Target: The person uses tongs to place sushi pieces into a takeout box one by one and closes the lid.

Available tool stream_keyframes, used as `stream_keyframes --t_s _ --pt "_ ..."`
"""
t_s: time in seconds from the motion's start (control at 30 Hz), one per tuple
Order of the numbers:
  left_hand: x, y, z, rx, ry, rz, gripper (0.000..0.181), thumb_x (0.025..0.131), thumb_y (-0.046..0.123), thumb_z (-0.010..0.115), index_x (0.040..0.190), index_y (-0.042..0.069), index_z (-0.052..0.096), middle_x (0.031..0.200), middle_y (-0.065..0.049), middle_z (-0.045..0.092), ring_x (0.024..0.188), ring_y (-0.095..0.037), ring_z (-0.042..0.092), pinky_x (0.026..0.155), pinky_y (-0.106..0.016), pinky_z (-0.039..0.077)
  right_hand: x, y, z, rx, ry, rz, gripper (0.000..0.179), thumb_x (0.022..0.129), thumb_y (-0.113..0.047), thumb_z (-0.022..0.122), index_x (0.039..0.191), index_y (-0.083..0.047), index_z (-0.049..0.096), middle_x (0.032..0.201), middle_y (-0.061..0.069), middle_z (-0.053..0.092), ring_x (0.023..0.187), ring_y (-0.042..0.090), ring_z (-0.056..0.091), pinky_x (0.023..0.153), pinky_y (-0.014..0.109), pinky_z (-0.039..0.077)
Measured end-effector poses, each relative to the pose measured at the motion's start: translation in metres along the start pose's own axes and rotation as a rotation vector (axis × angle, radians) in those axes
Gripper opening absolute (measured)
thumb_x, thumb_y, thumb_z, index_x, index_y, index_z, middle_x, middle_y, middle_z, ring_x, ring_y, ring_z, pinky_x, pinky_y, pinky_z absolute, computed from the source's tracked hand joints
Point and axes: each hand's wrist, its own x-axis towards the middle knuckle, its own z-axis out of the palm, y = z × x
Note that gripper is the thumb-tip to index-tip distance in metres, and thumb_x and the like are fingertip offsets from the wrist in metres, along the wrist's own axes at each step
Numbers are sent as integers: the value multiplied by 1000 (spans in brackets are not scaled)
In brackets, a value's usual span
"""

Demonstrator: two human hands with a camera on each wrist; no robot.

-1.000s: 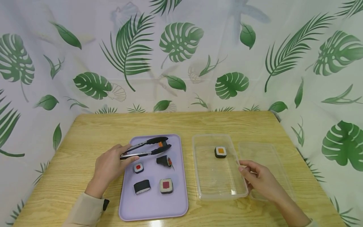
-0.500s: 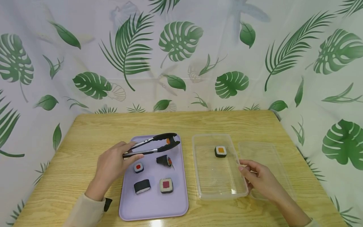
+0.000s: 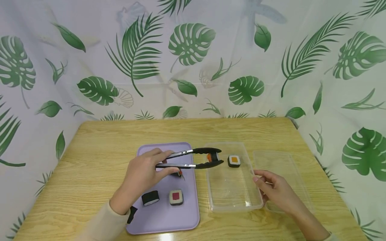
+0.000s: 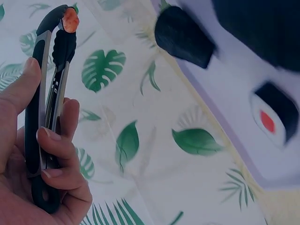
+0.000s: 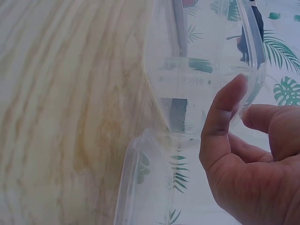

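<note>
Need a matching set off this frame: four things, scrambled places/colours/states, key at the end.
Things:
1. tongs
2. tray
3. roll with an orange square
4. right hand

Matches:
A. lies inside the clear container
B. pinches the side of the clear container
C. purple
D. gripped in the left hand

Pairs: 1-D, 2-C, 3-A, 4-B
</note>
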Motion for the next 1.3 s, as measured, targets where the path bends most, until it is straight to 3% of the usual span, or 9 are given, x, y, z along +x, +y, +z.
stream_keyframes --t_s 0.17,0.3,0.5,0.83,1.3 --pt "11 19 12 -45 -38 59 55 79 54 86 123 21 80 81 11 64 62 -2 50 55 -17 38 0 1 0 10 2 11 58 112 -26 54 155 10 40 99 10 60 66 12 61 58 35 60" --pt "19 32 23 -26 -41 114 54 80 55 86 123 23 79 82 12 64 62 -2 49 54 -18 38 -1 0 0 20 7 12 59 111 -26 55 155 10 39 99 11 60 65 12 61 58 36 60" --pt "28 45 41 54 -82 174 55 82 61 81 124 26 79 90 10 71 70 -7 65 55 -24 48 -2 2 0 12 13 7 58 111 -26 55 154 10 41 100 12 61 66 12 62 58 35 60" --pt "33 53 58 99 -111 203 51 84 61 80 120 25 79 92 8 73 70 -9 65 54 -26 49 -1 -1 1 11 23 2 56 111 -25 56 153 9 43 99 14 60 66 12 61 57 34 60" --pt "42 62 66 163 -176 196 57 84 63 79 125 24 78 96 5 74 68 -10 63 50 -22 40 -1 -1 1 9 19 -3 57 111 -24 56 153 11 42 98 14 60 65 9 59 58 34 60"
